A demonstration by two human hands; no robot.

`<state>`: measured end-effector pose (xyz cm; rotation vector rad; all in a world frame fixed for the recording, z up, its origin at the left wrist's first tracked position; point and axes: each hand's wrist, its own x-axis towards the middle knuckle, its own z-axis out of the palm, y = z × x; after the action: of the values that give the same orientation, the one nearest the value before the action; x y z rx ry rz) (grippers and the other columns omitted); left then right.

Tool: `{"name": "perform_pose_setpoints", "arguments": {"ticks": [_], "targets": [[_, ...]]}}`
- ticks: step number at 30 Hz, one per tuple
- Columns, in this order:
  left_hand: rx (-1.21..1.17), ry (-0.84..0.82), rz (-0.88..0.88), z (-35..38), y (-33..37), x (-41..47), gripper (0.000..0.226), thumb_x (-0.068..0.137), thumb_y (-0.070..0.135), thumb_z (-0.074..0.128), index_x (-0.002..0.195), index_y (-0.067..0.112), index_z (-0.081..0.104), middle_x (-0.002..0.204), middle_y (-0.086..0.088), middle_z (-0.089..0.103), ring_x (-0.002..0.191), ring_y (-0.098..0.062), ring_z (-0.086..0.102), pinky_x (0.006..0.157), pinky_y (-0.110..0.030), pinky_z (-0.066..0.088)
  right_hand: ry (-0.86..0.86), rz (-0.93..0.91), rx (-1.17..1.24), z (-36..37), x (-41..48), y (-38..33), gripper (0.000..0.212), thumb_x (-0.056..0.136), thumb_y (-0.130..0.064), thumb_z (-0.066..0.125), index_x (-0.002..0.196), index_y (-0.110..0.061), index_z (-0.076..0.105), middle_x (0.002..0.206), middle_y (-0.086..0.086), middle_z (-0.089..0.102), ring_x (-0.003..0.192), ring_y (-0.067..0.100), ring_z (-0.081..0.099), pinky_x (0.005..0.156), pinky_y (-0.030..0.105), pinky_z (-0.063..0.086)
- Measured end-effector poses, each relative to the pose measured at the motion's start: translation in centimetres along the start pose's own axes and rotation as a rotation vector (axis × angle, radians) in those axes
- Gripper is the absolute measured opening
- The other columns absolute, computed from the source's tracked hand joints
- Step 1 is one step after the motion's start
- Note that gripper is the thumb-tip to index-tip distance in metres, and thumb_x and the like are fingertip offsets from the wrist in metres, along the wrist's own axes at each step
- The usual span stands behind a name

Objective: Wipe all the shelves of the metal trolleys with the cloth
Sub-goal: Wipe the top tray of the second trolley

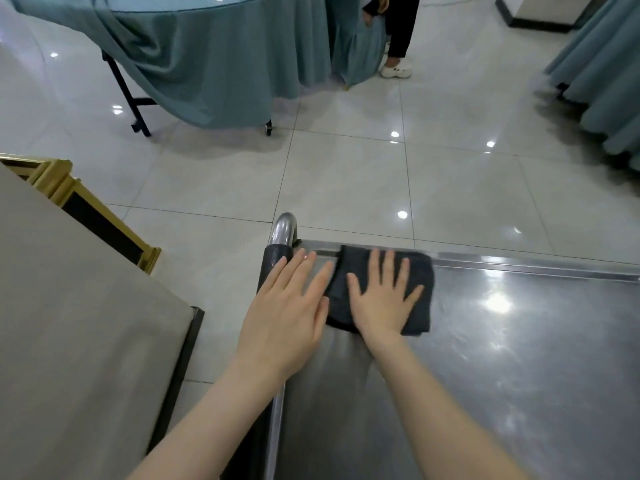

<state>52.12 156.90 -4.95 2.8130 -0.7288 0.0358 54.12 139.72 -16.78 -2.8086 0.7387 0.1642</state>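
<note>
A folded dark grey cloth (420,282) lies on the top shelf of the metal trolley (519,358), at its far left corner. My right hand (384,299) presses flat on the cloth with fingers spread. My left hand (287,317) lies flat with straight fingers at the shelf's left edge, just left of the cloth, its thumb touching the cloth's side. The trolley's handle (282,237), chrome with a dark sleeve, rises beyond the left fingertips. Lower shelves are hidden.
A beige table (69,341) with a gold-framed edge stands close on the left. Tables draped in teal cloth (207,64) stand beyond on the glossy tiled floor (346,174), and another stands at the right (606,81). A person's leg and white shoe (396,69) show at the top.
</note>
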Motion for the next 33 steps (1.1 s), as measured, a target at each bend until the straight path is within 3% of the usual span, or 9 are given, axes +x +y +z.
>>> {"name": "perform_pose_setpoints", "arguments": {"ticks": [4,7,13,17,19,23,26,29,33], "targets": [[-0.016,-0.017,-0.007,0.0,-0.2,0.1,0.054,0.092,0.029,0.033,0.145,0.016,0.042,0.151,-0.007,0.039,0.143,-0.019,0.029,0.121,-0.034,0.015,-0.049,-0.439,-0.067,2.7,-1.7,-8.0,0.066,0.093,-0.046,0.009,0.154,-0.029,-0.008,0.161,-0.004,-0.021,0.147,0.025,-0.023,0.115,0.064,0.0],[-0.017,-0.023,-0.02,-0.2,-0.3,-0.1,0.055,0.093,0.029,0.039,0.147,0.019,0.038,0.152,-0.005,0.038,0.144,-0.017,0.028,0.121,-0.032,0.012,-0.082,-0.536,-0.095,2.3,-1.3,-6.1,0.067,0.093,-0.054,0.014,0.154,-0.033,-0.006,0.162,-0.007,-0.019,0.148,0.019,-0.02,0.116,0.06,0.003],[0.001,-0.024,-0.022,-0.2,0.2,-0.1,0.056,0.092,0.034,0.028,0.143,0.015,0.044,0.147,-0.01,0.045,0.14,-0.023,0.036,0.118,-0.039,0.024,0.052,0.029,-0.029,-2.5,3.1,12.7,0.07,0.092,-0.071,0.014,0.152,-0.043,-0.007,0.163,-0.011,-0.008,0.15,0.017,-0.007,0.118,0.059,0.003],[-0.038,0.013,-0.024,0.1,0.2,-0.1,0.056,0.091,0.032,0.029,0.142,0.014,0.046,0.146,-0.011,0.046,0.138,-0.026,0.039,0.116,-0.042,0.028,0.071,0.294,0.023,-3.5,4.5,13.9,0.07,0.095,-0.067,0.015,0.155,-0.036,-0.003,0.164,-0.007,-0.006,0.15,0.024,-0.008,0.113,0.066,0.005],[-0.036,0.018,-0.024,0.1,0.2,-0.2,0.056,0.091,0.031,0.03,0.142,0.014,0.045,0.146,-0.011,0.046,0.138,-0.026,0.039,0.117,-0.042,0.028,0.06,0.225,0.008,-2.2,4.1,9.6,0.069,0.096,-0.065,0.016,0.155,-0.035,-0.004,0.164,-0.006,-0.009,0.149,0.024,-0.012,0.113,0.066,0.001],[0.014,0.013,-0.011,0.1,0.4,-0.1,0.054,0.091,0.029,0.033,0.139,0.011,0.049,0.142,-0.014,0.05,0.135,-0.028,0.043,0.116,-0.042,0.029,-0.019,-0.265,-0.053,0.8,2.3,-1.0,0.068,0.095,-0.064,0.015,0.153,-0.036,-0.008,0.161,-0.008,-0.02,0.147,0.022,-0.022,0.114,0.064,-0.01],[0.067,0.008,-0.013,0.1,0.3,-0.3,0.052,0.092,0.029,0.036,0.139,0.011,0.049,0.141,-0.013,0.051,0.135,-0.027,0.043,0.116,-0.04,0.028,-0.091,-0.493,-0.076,1.6,0.6,-3.7,0.067,0.094,-0.065,0.015,0.153,-0.039,-0.002,0.162,-0.01,-0.014,0.148,0.018,-0.02,0.114,0.063,-0.003],[0.087,0.006,-0.015,0.1,0.5,-0.2,0.05,0.09,0.025,0.045,0.138,0.01,0.051,0.14,-0.013,0.051,0.134,-0.028,0.045,0.115,-0.04,0.029,-0.039,-0.487,-0.061,0.8,0.4,1.2,0.069,0.092,-0.068,0.024,0.153,-0.042,0.007,0.163,-0.012,-0.004,0.15,0.016,-0.008,0.116,0.06,0.001],[0.112,-0.039,-0.017,0.0,0.7,-0.1,0.052,0.091,0.024,0.048,0.141,0.012,0.047,0.144,-0.014,0.048,0.138,-0.029,0.04,0.117,-0.041,0.025,0.066,-0.134,-0.084,-2.0,2.0,14.5,0.07,0.091,-0.07,0.024,0.153,-0.045,0.004,0.163,-0.012,-0.003,0.15,0.017,-0.002,0.117,0.059,0.005]]}}
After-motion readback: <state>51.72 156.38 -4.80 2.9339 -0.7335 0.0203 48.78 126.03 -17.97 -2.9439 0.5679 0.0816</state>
